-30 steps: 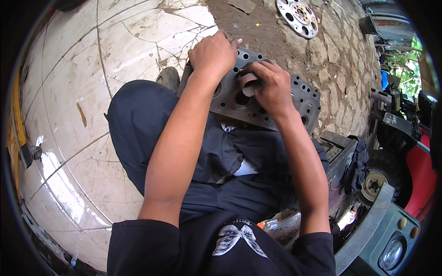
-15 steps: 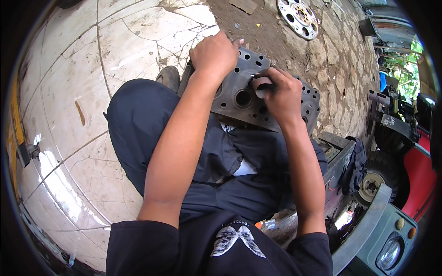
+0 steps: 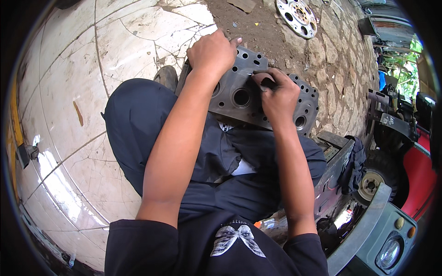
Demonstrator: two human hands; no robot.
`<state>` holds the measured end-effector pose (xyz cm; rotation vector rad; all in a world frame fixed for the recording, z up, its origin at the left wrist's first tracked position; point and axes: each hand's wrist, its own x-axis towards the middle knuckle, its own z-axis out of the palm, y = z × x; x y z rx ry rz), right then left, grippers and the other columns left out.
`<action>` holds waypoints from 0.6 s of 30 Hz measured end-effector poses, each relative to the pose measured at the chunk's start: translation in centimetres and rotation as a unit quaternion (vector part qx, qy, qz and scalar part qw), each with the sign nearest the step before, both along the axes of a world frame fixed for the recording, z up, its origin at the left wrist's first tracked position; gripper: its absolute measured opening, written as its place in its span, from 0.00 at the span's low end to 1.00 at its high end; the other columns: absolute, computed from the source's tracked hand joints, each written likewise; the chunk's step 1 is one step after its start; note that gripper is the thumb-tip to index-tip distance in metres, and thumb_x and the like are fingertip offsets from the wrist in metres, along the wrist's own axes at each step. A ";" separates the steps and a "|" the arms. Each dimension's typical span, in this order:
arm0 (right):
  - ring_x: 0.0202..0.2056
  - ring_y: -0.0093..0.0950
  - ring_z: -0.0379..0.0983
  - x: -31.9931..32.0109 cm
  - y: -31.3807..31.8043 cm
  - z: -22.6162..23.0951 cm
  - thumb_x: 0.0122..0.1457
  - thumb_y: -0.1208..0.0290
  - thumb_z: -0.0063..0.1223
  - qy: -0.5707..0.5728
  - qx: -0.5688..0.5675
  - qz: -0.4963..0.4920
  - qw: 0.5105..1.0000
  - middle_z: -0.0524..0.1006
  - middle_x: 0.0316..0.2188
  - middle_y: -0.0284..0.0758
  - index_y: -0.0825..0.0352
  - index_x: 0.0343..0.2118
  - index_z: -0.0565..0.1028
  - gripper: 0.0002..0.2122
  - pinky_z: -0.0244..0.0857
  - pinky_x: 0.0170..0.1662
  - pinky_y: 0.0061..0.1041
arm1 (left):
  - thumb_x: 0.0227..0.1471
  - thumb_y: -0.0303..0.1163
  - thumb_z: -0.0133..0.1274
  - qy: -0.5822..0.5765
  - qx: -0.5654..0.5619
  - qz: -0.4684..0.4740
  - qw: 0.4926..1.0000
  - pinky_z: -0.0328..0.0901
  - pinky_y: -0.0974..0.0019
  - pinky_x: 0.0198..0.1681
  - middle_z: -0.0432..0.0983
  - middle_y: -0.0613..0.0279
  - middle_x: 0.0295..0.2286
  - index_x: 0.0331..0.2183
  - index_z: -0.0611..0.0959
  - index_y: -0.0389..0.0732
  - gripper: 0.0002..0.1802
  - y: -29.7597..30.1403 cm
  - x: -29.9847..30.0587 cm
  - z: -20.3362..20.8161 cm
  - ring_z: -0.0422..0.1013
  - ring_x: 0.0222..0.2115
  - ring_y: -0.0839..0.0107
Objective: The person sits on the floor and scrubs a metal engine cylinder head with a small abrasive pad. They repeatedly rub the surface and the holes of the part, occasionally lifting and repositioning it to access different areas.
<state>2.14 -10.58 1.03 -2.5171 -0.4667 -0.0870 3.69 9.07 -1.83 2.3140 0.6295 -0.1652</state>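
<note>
A grey metal cylinder head (image 3: 237, 105) with several round holes lies tilted in front of my crossed legs. My left hand (image 3: 212, 53) is closed over its far left end, thumb pointing right along the edge; the fingertips are hidden. My right hand (image 3: 282, 94) is closed on a curled brown piece of sandpaper (image 3: 261, 78), which rests at the middle of the cylinder head's flat face. Dark smudges mark the fingers of this hand.
Cracked white tiles (image 3: 64, 115) cover the floor to the left. A round metal plate with holes (image 3: 297, 17) lies on the stone paving beyond. On the right are a dark cloth (image 3: 353, 165), a vehicle wheel (image 3: 370, 184) and a green panel with a headlamp (image 3: 391, 250).
My right hand and forearm have shifted slightly left, uncovering a large hole near the cylinder head's right end. The sandpaper's curl shows less. My left hand keeps its place on the edge.
</note>
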 end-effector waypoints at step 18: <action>0.36 0.37 0.86 2.2 0.8 2.5 0.52 0.72 0.69 0.185 -0.048 -0.114 0.975 0.87 0.33 0.42 0.59 0.42 0.88 0.13 0.76 0.44 0.33 | 0.60 0.62 0.55 0.003 -0.009 -0.004 1.000 0.73 0.44 0.51 0.85 0.42 0.40 0.47 0.86 0.39 0.34 0.1 0.0 0.2 0.80 0.46 0.43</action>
